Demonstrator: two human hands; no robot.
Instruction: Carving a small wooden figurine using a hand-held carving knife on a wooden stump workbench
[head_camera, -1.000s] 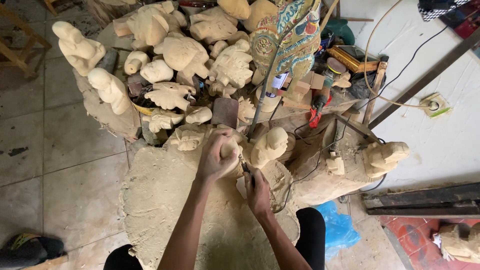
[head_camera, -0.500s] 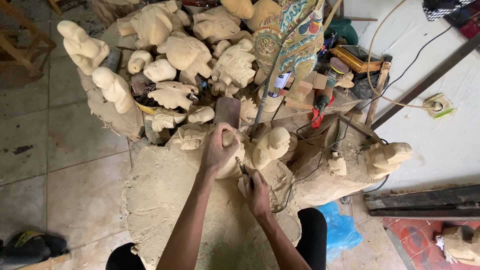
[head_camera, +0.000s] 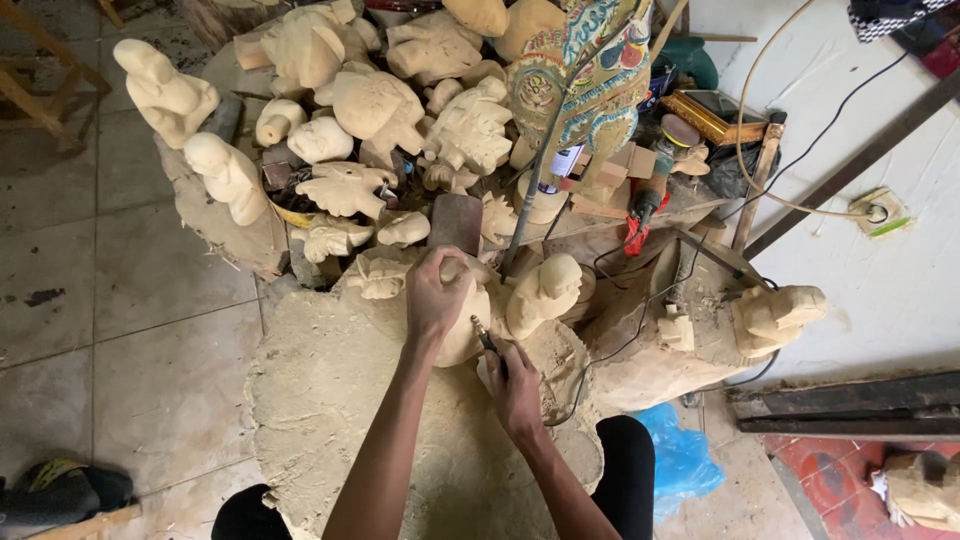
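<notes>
A person seated on the floor works over a sawdust-covered wooden block (head_camera: 330, 400). The left hand (head_camera: 437, 295) is curled over a pale, rounded wood carving (head_camera: 470, 315) at the block's far edge, fingers wrapped around its top. The right hand (head_camera: 515, 385) pinches a thin dark carving tool (head_camera: 487, 340), tip against the carving's right side. The carving looks rigid and fairly light, its fine detail probably fragile; gripping the broad rounded body seems safest. More pale carved figures (head_camera: 350, 110) crowd the far side.

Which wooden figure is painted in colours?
The tall figure at the top middle. It is painted green, blue and gold; all the others are bare pale wood.
</notes>
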